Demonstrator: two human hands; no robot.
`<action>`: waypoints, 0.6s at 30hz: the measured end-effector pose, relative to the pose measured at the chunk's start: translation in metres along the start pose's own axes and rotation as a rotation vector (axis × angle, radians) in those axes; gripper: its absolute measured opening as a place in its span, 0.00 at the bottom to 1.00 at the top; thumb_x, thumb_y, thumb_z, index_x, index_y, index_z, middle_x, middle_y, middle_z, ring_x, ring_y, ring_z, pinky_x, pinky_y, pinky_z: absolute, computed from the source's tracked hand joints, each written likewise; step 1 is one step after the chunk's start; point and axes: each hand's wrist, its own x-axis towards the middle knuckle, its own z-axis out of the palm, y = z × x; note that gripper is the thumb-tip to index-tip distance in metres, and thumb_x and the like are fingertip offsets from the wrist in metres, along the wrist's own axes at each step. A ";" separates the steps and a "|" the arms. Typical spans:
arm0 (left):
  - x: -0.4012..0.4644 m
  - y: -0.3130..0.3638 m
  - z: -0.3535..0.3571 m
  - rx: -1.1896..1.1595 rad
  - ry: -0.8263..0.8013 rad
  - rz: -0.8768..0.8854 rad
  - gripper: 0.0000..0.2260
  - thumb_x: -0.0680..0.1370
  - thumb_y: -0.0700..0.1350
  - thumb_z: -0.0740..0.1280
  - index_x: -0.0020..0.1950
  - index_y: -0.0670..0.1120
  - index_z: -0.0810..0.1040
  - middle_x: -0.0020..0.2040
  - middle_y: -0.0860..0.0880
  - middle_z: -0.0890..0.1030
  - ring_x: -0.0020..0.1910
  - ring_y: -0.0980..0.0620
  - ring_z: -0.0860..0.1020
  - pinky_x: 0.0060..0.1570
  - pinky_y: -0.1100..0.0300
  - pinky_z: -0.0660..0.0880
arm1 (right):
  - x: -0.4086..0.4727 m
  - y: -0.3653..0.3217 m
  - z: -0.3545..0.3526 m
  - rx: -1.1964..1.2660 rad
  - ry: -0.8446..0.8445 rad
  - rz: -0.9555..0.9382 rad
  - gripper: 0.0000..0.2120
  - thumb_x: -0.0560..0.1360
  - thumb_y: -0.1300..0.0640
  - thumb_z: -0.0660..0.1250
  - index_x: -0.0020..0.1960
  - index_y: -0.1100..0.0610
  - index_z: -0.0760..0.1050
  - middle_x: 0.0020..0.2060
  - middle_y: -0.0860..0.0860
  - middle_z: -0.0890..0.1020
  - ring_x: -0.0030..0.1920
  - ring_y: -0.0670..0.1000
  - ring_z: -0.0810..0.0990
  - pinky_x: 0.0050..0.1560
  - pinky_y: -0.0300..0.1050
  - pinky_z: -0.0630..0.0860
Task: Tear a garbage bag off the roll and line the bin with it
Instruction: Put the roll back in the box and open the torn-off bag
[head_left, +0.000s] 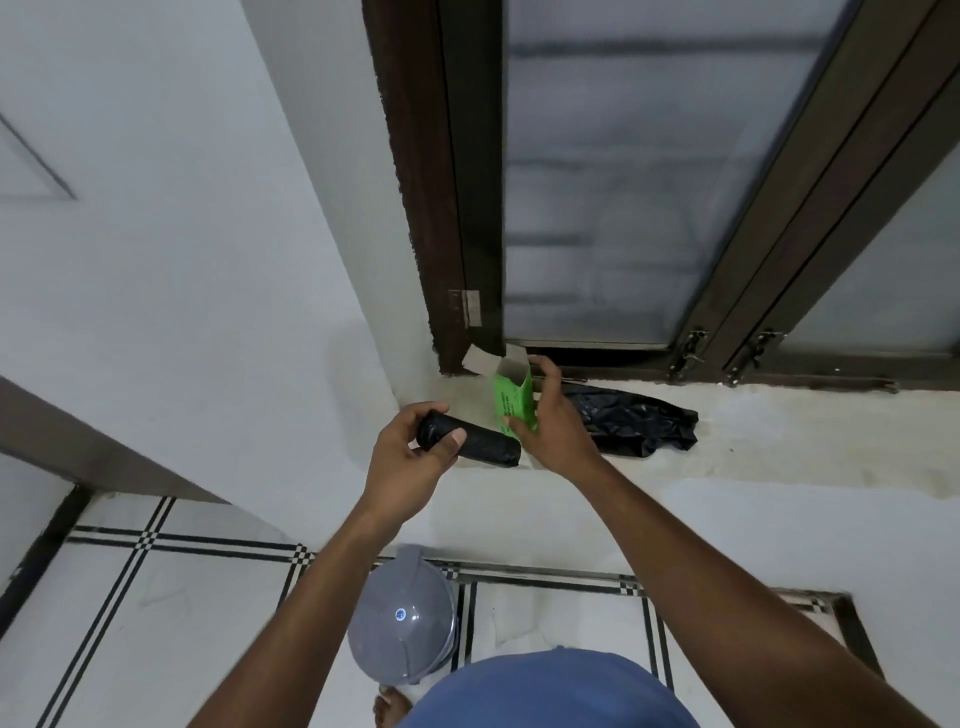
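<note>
While the left hand (410, 457) grips the black garbage bag roll (475, 440) above the window sill (779, 441), its long axis runs left to right, dipping slightly rightward; it looks glossy and tightly wound. Beside it, the right hand's (553, 421) fingers hold an open green box (514, 397).
</note>
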 end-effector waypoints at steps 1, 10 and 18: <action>0.001 0.001 0.002 0.003 -0.010 0.001 0.13 0.81 0.42 0.79 0.63 0.54 0.85 0.61 0.45 0.83 0.63 0.39 0.85 0.63 0.42 0.86 | -0.002 -0.001 -0.001 0.001 0.004 -0.006 0.48 0.79 0.59 0.79 0.84 0.45 0.49 0.77 0.59 0.77 0.70 0.63 0.83 0.66 0.62 0.83; 0.008 0.019 0.002 0.106 -0.049 0.075 0.14 0.82 0.42 0.77 0.65 0.53 0.83 0.61 0.52 0.83 0.64 0.43 0.84 0.64 0.44 0.85 | -0.007 -0.002 -0.003 -0.063 -0.030 -0.056 0.49 0.81 0.63 0.76 0.89 0.45 0.47 0.84 0.57 0.68 0.79 0.63 0.74 0.71 0.63 0.79; 0.013 0.027 -0.004 0.089 -0.046 0.079 0.13 0.82 0.42 0.77 0.64 0.55 0.84 0.61 0.51 0.83 0.64 0.44 0.84 0.64 0.42 0.85 | -0.008 0.000 -0.002 -0.053 -0.010 -0.048 0.48 0.78 0.67 0.78 0.86 0.50 0.53 0.83 0.56 0.67 0.80 0.62 0.72 0.73 0.65 0.80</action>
